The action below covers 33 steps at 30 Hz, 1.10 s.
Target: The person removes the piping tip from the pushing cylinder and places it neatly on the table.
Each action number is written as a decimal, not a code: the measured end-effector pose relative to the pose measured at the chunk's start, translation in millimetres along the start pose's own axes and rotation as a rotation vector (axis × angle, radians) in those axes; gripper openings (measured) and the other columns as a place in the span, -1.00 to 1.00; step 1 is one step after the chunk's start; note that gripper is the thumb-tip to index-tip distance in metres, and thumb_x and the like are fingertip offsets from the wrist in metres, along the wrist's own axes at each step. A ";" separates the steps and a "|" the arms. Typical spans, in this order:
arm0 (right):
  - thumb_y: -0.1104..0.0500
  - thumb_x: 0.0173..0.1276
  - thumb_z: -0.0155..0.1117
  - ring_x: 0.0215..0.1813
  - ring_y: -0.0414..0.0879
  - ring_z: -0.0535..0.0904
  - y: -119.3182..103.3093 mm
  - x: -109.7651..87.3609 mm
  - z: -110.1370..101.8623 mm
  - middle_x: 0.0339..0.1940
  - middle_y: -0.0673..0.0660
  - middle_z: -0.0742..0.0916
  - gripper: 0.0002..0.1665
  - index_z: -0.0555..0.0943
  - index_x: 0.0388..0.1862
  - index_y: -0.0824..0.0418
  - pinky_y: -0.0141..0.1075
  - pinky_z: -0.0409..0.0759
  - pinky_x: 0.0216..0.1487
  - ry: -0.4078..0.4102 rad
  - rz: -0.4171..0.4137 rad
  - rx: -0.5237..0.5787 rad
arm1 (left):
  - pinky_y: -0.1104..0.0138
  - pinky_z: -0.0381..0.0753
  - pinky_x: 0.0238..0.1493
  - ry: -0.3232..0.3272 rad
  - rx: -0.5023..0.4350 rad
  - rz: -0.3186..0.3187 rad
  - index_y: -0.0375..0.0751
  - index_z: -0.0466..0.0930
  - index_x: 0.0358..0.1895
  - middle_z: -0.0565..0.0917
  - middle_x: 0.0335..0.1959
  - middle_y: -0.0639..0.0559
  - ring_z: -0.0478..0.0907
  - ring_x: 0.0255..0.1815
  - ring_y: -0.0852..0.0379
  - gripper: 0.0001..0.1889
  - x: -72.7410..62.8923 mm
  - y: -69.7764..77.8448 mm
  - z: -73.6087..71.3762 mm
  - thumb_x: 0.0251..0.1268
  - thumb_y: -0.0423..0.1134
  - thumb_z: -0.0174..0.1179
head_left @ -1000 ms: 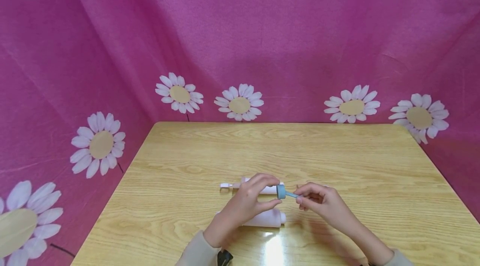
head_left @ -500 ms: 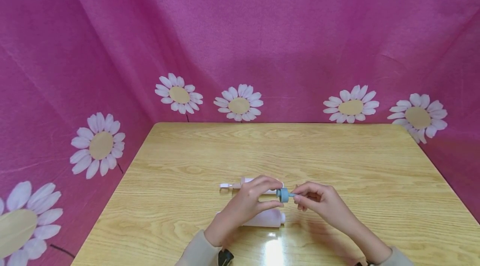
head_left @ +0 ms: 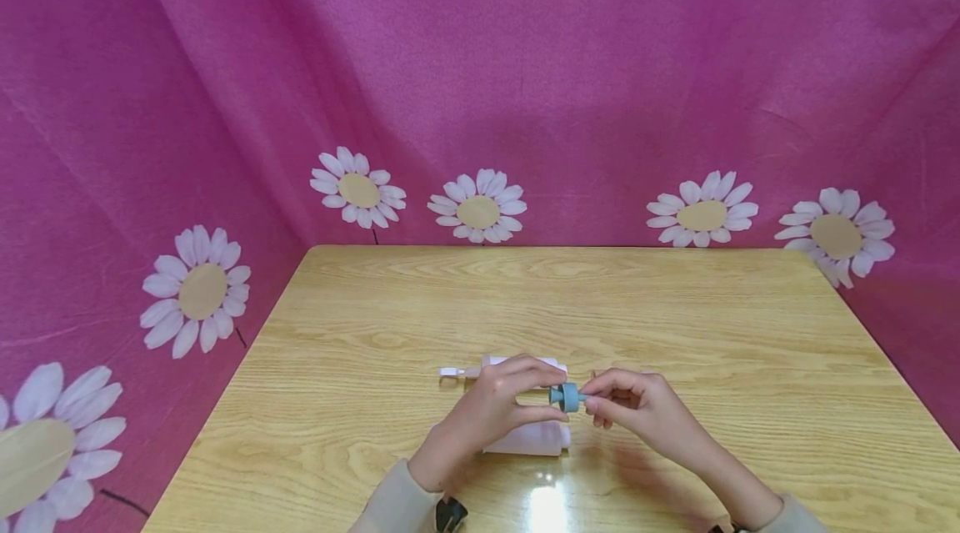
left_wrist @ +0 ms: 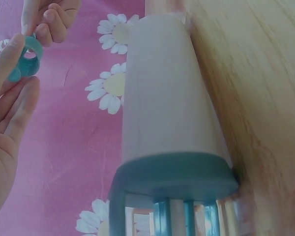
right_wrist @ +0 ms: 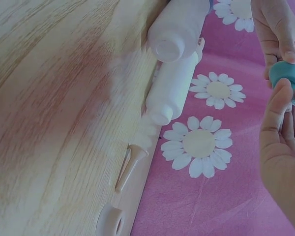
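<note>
Between my two hands is a small teal ring [head_left: 570,398], with a teal stem [head_left: 583,397] running through it. The stem's flared end [head_left: 555,394] sticks out on the left side of the ring. My left hand [head_left: 491,404] holds the ring between thumb and fingers. Thumb and forefinger of my right hand [head_left: 641,404] pinch the thin end of the stem. Under the left hand lie two pale bottles, the nearer bottle [head_left: 536,439] partly covered and the farther bottle [head_left: 498,360] mostly hidden. In the left wrist view, a bottle [left_wrist: 174,93] has a teal collar [left_wrist: 174,174].
A white tip [head_left: 450,372] points left from the farther bottle. In the right wrist view, a cream flared piece [right_wrist: 132,164] and a cream ring [right_wrist: 110,219] lie on the wooden table [right_wrist: 49,98]. A pink daisy curtain [head_left: 570,82] hangs behind the table.
The teal ring has moved slightly right and down, along the stem toward my right fingers. The flared end now shows on its left. My left fingertips have shifted slightly right.
</note>
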State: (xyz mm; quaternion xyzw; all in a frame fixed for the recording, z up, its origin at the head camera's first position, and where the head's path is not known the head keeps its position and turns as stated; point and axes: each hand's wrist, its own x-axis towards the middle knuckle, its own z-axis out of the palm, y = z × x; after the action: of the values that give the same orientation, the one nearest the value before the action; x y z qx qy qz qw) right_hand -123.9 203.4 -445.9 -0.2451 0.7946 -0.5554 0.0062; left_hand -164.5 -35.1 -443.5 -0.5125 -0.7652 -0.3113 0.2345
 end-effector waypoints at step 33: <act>0.35 0.35 0.24 -0.35 -0.29 0.66 -1.1 -0.8 2.0 -0.33 -0.07 0.74 -0.82 0.64 -0.08 0.31 -0.36 0.72 -0.33 0.048 -0.044 0.011 | 0.72 0.54 0.01 0.005 -0.047 -0.016 -0.27 0.71 0.00 0.76 -0.07 -0.02 0.71 -0.08 0.22 -0.59 -0.6 -1.2 -0.1 0.04 -0.19 0.44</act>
State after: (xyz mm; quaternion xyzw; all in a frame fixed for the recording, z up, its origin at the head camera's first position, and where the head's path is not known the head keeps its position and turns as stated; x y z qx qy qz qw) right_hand -122.2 201.6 -445.9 -0.2492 0.7859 -0.5654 -0.0235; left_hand -165.4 -35.9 -444.2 -0.5107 -0.7612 -0.3323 0.2219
